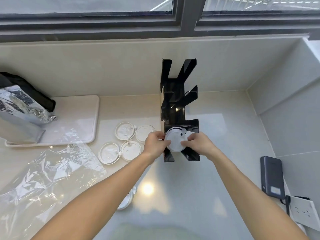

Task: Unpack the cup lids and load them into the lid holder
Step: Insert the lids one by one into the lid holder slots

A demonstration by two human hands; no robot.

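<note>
A black lid holder (178, 104) with several compartments stands on the pale counter. In its nearest compartment sits a stack of white cup lids (175, 141). My left hand (155, 143) grips the stack's left side and my right hand (199, 144) grips its right side. Several loose white lids (125, 131) lie flat on the counter just left of the holder. Another white lid (127, 200) lies partly hidden under my left forearm.
Crumpled clear plastic wrap (45, 175) lies at the left front. A white tray (78, 118) holds a silver foil bag (20, 108). A dark power bank (272, 177) and a wall socket (303, 212) sit at the right. A window ledge runs along the back.
</note>
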